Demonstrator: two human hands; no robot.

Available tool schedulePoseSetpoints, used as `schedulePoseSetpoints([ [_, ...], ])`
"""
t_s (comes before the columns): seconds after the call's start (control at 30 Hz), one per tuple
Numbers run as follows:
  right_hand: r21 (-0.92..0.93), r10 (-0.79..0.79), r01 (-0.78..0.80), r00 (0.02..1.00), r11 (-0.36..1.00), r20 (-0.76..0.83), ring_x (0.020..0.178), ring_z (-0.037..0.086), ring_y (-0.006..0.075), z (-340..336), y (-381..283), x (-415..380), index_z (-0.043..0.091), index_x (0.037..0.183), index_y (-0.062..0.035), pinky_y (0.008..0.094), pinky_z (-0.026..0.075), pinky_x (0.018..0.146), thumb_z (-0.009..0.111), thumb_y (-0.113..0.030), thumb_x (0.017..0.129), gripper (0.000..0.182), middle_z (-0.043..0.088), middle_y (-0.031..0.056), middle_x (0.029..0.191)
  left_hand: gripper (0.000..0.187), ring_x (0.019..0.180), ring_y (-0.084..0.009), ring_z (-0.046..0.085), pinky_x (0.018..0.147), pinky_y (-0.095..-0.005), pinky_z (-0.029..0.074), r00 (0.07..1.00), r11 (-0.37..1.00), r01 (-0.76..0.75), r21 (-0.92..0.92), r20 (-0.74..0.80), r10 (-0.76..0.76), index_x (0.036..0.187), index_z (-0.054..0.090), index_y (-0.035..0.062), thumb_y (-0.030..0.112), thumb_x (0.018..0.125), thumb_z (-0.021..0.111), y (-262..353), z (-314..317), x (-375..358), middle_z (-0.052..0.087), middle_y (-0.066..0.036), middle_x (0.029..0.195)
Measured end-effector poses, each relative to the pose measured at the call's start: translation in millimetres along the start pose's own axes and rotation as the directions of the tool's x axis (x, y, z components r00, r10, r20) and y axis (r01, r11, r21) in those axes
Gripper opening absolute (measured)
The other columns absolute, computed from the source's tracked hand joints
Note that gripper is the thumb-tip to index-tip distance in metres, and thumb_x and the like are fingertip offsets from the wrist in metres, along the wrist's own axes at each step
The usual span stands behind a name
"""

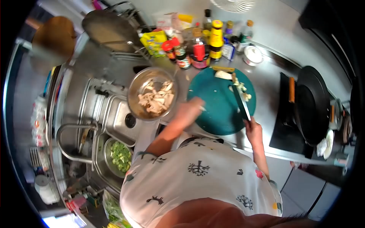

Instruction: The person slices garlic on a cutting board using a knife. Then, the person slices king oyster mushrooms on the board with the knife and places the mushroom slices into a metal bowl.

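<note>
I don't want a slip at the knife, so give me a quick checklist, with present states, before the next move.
1. Knife held securely: ok, its handle is in the right hand.
2. Left hand away from the blade: ok, it is at the left side of the green board.
3. Left hand's fingers empty: cannot tell, motion blur.
4. Chopped pieces on the board: ok, by the blade.
5. Steel bowl beside the board: ok, pale slices inside.
6. Heat under the black pan: cannot tell, hidden.

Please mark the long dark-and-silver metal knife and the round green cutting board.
Long dark-and-silver metal knife (240, 100), head view: middle of the blade.
Round green cutting board (219, 110), head view: bare top surface.
</note>
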State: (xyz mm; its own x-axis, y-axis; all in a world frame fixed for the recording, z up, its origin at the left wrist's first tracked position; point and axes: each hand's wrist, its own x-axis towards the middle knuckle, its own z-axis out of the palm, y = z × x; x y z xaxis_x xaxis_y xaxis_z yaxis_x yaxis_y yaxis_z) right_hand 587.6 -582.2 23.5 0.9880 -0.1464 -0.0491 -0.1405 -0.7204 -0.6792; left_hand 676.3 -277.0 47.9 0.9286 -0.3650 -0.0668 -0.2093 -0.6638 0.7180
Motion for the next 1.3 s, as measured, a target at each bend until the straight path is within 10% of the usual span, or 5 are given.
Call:
schedulePoseSetpoints([
  [0.13, -0.071, -0.254, 0.249, 0.965, 0.966, -0.066, 0.071, 0.063, 0.0332, -12, -32, -5, 0.052, 0.091, -0.0047, 0.0406, 0.05, 0.06, 0.068, -0.002, 0.071, 0.026, 0.063, 0.0149, 0.08, 0.029, 0.081, -0.0373, 0.063, 0.068, -0.0452, 0.049, 0.813, 0.892, 0.371, 0.258, -0.555, -0.177, 0.104, 0.055, 0.0096, 0.002, 0.077, 0.061, -51, -84, -23, 0.063, -0.018, 0.087],
  [0.3, -0.137, -0.238, 0.236, 0.971, 0.962, 0.006, 0.07, 0.064, 0.0299, -8, -30, -14, 0.052, 0.093, -0.0058, 0.0381, 0.051, 0.061, 0.07, -0.002, 0.065, 0.033, 0.063, 0.0113, 0.081, 0.038, 0.103, -0.0344, 0.058, 0.08, -0.0425, 0.049, 0.904, 0.784, 0.376, 0.494, -0.383, -0.191, 0.107, 0.058, 0.0091, 0.001, 0.071, 0.067, -68, -101, -26, 0.056, -0.015, 0.118],
  [0.6, 0.249, 0.276, -0.216, 0.931, 0.944, -0.241, 0.056, 0.059, 0.0287, -22, -21, -36, 0.051, 0.089, -0.0014, 0.0359, 0.047, 0.058, 0.061, -0.01, 0.087, 0.013, 0.06, 0.0156, 0.065, 0.03, 0.096, -0.0261, 0.054, 0.079, -0.0387, 0.046, 0.704, 0.685, -0.663, 0.302, -0.059, 0.707, 0.102, 0.061, 0.0062, 0.003, 0.073, 0.057, 44, 115, 128, 0.058, -0.007, 0.097],
  [1.03, 0.113, 0.28, -0.269, 0.955, 0.956, -0.097, 0.066, 0.06, 0.0413, -17, -8, -64, 0.052, 0.091, -0.0024, 0.0436, 0.047, 0.056, 0.057, -0.011, 0.089, 0.01, 0.061, 0.0211, 0.07, 0.033, 0.103, -0.0253, 0.05, 0.091, -0.0388, 0.037, 0.799, 0.675, -0.59, 0.444, 0.197, 0.569, 0.101, 0.062, 0.0063, 0.005, 0.069, 0.062, 16, 80, 59, 0.057, -0.008, 0.105],
  [1.3, -0.158, -0.11, 0.127, 0.988, 0.979, 0.107, 0.065, 0.059, 0.0404, 19, -45, -10, 0.049, 0.088, -0.0047, 0.048, 0.047, 0.057, 0.056, -0.014, 0.089, 0.012, 0.06, 0.0191, 0.067, 0.023, 0.104, -0.0299, 0.052, 0.087, -0.0396, 0.044, 0.889, 0.882, -0.424, 0.204, -0.094, 0.449, 0.095, 0.062, 0.001, 0.0, 0.072, 0.062, -23, 76, 24, 0.056, -0.011, 0.108],
])
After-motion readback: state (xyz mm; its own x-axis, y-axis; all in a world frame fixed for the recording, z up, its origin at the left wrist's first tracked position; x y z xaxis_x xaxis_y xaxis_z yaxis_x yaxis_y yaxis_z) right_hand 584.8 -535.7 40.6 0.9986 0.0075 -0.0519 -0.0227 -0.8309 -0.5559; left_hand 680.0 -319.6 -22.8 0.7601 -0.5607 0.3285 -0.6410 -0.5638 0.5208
